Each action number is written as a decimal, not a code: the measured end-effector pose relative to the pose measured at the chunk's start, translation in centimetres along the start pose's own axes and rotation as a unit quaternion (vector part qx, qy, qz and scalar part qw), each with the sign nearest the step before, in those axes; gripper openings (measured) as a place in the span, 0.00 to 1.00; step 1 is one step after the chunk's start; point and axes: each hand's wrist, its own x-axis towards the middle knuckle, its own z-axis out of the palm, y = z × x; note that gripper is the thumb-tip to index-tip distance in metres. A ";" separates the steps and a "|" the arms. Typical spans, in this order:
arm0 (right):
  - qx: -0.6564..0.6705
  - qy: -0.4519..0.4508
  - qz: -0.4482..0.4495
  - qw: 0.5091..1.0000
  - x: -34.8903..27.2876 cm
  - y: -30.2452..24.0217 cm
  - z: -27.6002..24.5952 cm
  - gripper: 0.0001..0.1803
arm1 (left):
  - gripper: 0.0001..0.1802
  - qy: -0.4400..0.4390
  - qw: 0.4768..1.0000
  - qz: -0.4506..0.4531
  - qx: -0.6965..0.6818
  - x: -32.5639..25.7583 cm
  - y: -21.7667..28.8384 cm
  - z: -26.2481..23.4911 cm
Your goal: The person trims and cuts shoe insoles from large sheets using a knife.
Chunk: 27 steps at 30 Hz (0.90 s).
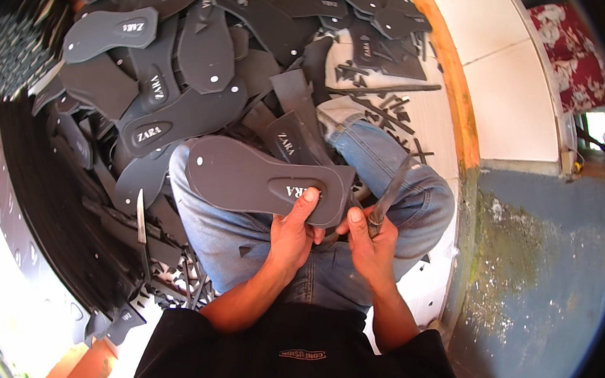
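Sole [243, 176]: one dark flat cut-out across the lap, heel end toward the body | Left hand [294, 235]: closed on heel edge, thumb on top | Right hand [370, 244]: fist around one knife [390, 195], just right of the sole | Handling: looks light, bendy, matte; grip at heel | Pile [182, 69]: dozens beyond the sole, uncountable.

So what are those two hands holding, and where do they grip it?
The left hand grips a dark grey sole-shaped sheet at its heel end, thumb on top. The right hand holds a slim dark blade by its lower end.
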 end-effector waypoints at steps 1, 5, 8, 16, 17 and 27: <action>-0.089 0.008 -0.025 0.996 0.0 1.2 -1.8 0.20 | 0.17 -0.004 1.000 -0.014 -0.009 0.1 -0.4 0.2; -0.273 0.003 -0.012 0.962 -1.6 2.8 -4.8 0.24 | 0.15 -0.014 0.999 -0.028 -0.023 0.2 -1.7 0.3; -0.304 0.001 0.011 0.953 -2.2 3.4 -5.0 0.24 | 0.14 -0.014 0.998 -0.049 -0.034 0.0 -2.1 0.9; -0.345 -0.074 0.059 0.934 -2.3 3.4 -4.0 0.15 | 0.12 -0.029 0.997 -0.074 0.020 0.1 -2.5 -2.8; -0.350 -0.098 0.048 0.930 -1.7 3.4 -3.7 0.14 | 0.12 -0.023 0.997 -0.070 0.016 0.0 -2.5 -3.4; -0.193 -0.169 0.017 0.966 3.0 3.2 0.3 0.16 | 0.16 -0.020 0.995 -0.070 0.070 -1.9 -0.3 -5.2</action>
